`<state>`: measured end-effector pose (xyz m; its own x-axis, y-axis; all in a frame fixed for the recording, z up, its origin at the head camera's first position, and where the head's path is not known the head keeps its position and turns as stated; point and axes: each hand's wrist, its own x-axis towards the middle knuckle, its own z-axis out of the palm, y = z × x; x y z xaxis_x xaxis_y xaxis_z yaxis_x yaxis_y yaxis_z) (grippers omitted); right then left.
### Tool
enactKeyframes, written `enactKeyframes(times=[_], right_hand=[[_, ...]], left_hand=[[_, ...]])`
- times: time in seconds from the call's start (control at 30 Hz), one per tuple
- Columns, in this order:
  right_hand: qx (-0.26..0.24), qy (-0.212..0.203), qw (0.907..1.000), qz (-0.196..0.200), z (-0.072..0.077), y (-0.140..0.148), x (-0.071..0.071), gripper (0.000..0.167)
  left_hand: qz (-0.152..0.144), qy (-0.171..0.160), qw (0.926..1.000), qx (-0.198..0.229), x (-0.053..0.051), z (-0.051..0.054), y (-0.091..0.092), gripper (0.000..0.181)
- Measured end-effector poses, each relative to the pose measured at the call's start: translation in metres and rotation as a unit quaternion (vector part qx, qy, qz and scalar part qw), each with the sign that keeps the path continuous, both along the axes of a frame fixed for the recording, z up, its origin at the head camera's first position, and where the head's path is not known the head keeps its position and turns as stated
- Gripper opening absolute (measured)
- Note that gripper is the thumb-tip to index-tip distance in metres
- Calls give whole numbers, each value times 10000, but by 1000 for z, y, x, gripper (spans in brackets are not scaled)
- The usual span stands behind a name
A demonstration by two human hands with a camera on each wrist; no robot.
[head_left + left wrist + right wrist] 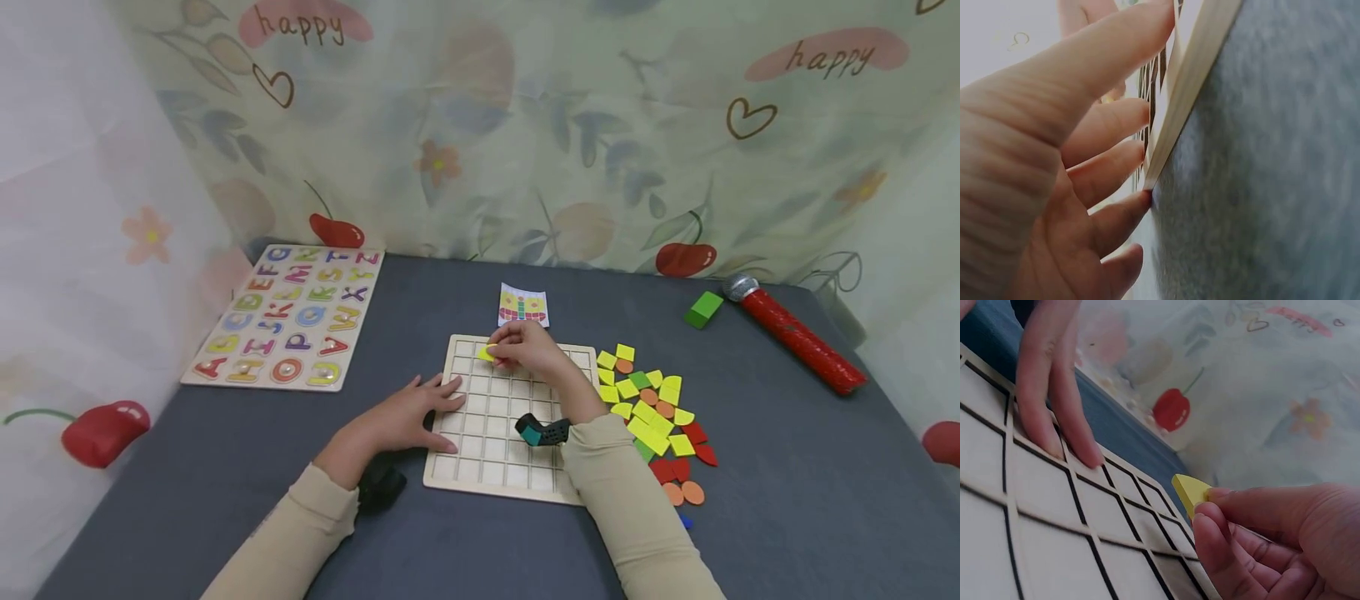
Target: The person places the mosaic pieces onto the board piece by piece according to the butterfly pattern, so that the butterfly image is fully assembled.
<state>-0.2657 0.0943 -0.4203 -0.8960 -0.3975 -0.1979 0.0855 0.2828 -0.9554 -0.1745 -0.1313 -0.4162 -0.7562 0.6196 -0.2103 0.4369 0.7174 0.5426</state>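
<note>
A wooden grid board (pixel 474 471) lies on the dark table, its visible squares bare. My right hand (pixel 534 352) is over the board's far rows and pinches a small yellow piece (pixel 1190 492) between thumb and forefinger. In the right wrist view the piece has a curved edge and is held above the grid. A bit of red shows below those fingers in the head view; what it is I cannot tell. My left hand (pixel 405 417) rests on the board's left edge with fingers spread, its fingertips touching the rim in the left wrist view.
A pattern card (pixel 523 305) lies beyond the board. Loose yellow, red, orange and green pieces (pixel 652 433) spread along its right side. Left stands an alphabet puzzle board (pixel 262 385). A green block (pixel 703 310) and a red microphone (pixel 798 337) lie far right.
</note>
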Motion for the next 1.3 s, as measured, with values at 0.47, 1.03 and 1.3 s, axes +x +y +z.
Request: enactKeyframes(times=[0.47,1.03,1.3], right_hand=[[664,267,9974,49,-8,-28,1,14],[1405,1036,9842,302,-3,-25,8,16],[1166,895,9890,-155,2,22,4,25]], left_hand=[[208,-157,9996,113,3,-3,6,75],[222,-242,9993,176,3,-4,5,75],[234,-247,9993,128,3,-4,5,77]])
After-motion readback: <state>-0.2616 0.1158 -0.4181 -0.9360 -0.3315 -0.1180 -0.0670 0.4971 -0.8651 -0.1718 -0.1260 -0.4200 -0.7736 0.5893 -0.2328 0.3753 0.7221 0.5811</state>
